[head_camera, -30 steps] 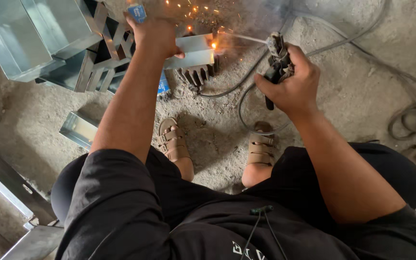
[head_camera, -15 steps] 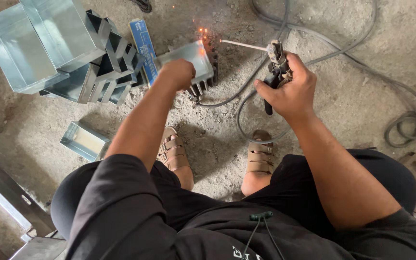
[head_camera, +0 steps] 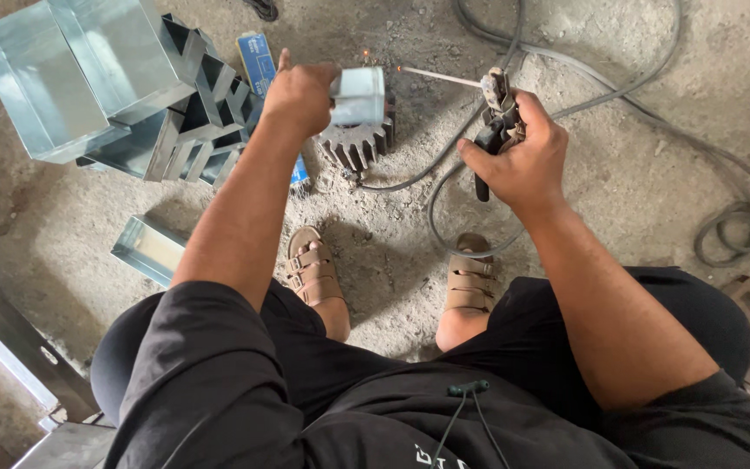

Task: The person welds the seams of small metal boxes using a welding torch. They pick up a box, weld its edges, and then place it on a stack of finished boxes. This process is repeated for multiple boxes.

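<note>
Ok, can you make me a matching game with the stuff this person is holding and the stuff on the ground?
Things:
1. small grey metal box piece
2. black welding electrode holder
3. dark toothed metal gear
4. tan strapped sandals

Places:
A. on the feet
B. in the right hand
C. in the left hand
D. on the concrete floor, under the box piece

Pairs: 1-C, 2-B, 3-D, 4-A
</note>
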